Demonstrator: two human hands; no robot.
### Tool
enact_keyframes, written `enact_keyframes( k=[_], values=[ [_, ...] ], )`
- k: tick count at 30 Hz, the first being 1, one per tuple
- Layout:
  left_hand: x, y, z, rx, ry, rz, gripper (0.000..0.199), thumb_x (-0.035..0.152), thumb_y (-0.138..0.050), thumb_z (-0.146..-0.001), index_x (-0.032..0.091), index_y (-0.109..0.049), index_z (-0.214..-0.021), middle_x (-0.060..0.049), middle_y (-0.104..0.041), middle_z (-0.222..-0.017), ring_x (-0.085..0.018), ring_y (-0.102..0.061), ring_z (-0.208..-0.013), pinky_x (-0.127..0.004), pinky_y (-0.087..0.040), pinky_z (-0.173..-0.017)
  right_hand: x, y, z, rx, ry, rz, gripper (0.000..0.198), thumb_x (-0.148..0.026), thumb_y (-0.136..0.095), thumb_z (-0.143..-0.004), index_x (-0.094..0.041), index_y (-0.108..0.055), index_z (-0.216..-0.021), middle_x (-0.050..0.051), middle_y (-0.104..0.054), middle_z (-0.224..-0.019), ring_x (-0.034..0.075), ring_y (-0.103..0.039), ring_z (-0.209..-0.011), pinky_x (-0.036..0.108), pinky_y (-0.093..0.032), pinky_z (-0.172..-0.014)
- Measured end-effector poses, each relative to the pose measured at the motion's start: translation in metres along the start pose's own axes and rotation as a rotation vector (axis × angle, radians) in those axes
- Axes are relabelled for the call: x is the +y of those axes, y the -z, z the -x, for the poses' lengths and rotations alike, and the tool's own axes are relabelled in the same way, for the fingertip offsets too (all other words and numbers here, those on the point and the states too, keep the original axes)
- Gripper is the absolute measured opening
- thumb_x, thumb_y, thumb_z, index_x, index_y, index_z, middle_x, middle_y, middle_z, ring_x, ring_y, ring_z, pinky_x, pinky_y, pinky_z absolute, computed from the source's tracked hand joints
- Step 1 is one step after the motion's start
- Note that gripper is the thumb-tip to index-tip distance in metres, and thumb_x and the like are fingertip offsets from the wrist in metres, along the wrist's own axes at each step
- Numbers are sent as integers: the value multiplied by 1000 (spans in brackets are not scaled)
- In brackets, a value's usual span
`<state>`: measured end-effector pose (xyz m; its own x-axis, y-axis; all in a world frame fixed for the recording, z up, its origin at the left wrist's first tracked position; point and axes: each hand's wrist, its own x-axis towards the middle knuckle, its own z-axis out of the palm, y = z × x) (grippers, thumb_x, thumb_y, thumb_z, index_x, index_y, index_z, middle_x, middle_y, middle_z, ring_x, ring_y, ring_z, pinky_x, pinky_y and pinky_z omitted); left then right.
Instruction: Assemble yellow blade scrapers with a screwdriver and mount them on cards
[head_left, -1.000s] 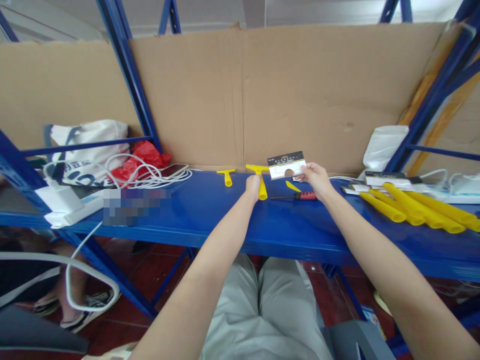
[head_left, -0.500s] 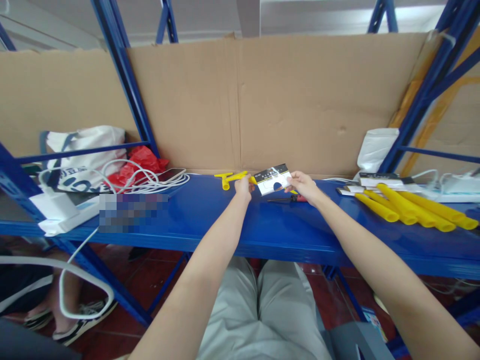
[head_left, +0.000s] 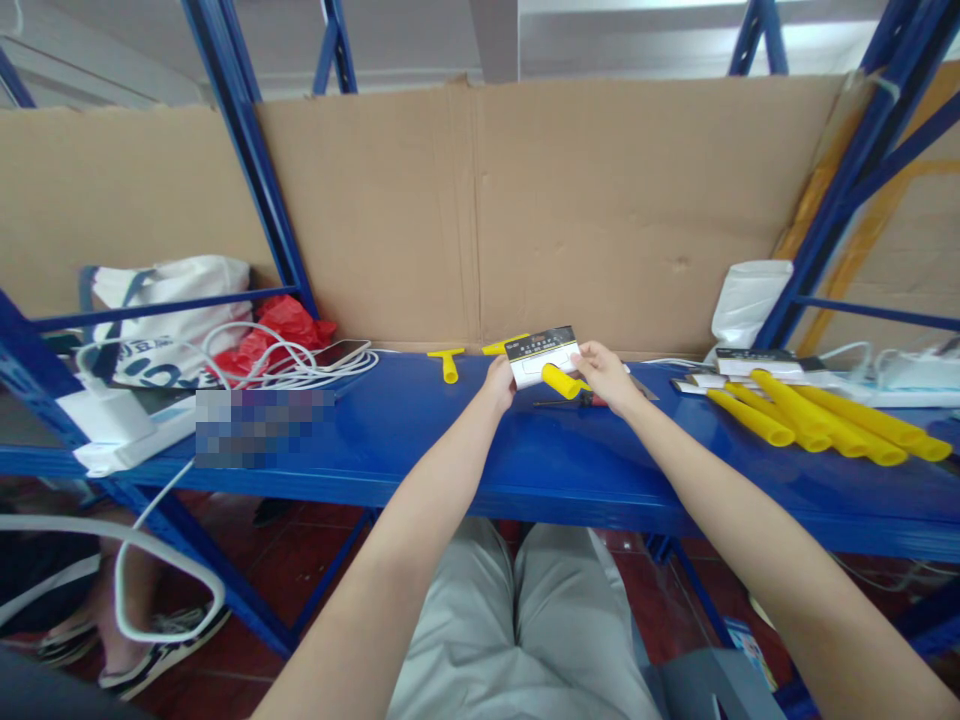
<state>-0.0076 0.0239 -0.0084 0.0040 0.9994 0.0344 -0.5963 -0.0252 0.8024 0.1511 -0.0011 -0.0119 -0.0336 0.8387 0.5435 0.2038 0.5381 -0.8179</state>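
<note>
Between my two hands is a black-and-white printed cardboard sleeve. A yellow tubular handle sticks out through the opening in its front, pointing down toward me. The fingers of my left hand pinch the sleeve's left edge. My right hand grips its right edge close to the handle. Behind the sleeve's upper left corner shows a yellow bar; whether it joins the handle is hidden. A yellow T-shaped piece lies to the left on the blue shelf. Below the sleeve lies a red-handled screwdriver, partly covered by my right hand.
Several yellow tubes are piled at the right, beside stacked printed cardboard pieces and a white pouch. Coiled white cables, a red plastic bag and a white power strip occupy the left. Cardboard walls the back.
My left hand has let go of the yellow piece and now holds the sleeve's left edge. The sleeve's opening, bare before, now has the yellow handle through it.
</note>
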Motion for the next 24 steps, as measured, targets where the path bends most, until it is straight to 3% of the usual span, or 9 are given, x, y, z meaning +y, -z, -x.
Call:
enact_keyframes(
  k=[4, 12, 19, 24],
  values=[
    [-2, -2, 3, -30, 6, -43, 17, 14, -66, -69, 12, -67, -87, -6, -72, -72, -22, -70, -75, -32, -55, -75, 2, 0, 0, 24, -9, 15, 26, -46, -60, -75, -23, -49, -76, 2, -69, -76, 19, -68, -69, 37, -55, -72],
    [-1, 2, -1, 2, 26, -346, 11, 18, -65, -66, 17, -68, -76, -5, -73, -78, -23, -66, -91, -39, -45, -89, -1, 0, 2, 122, -57, 42, 18, -37, -54, -80, -23, -44, -76, 3, -68, -76, 20, -68, -68, 36, -55, -65],
    [0, -4, 9, -88, 41, -346, 18, 24, -49, -79, 23, -67, -78, -5, -72, -88, -25, -57, -108, -48, -35, -96, -3, 1, 3, 161, -96, 26, 18, -38, -53, -81, -24, -42, -78, 4, -68, -84, 21, -69, -73, 33, -55, -61],
    [5, -6, 12, -163, 55, -250, 28, 40, -43, -86, 24, -67, -85, -8, -71, -91, -27, -57, -105, -47, -37, -92, -2, 1, 2, 193, -127, 43, 15, -37, -48, -83, -24, -41, -81, 4, -67, -83, 20, -69, -75, 29, -55, -57]
  ],
)
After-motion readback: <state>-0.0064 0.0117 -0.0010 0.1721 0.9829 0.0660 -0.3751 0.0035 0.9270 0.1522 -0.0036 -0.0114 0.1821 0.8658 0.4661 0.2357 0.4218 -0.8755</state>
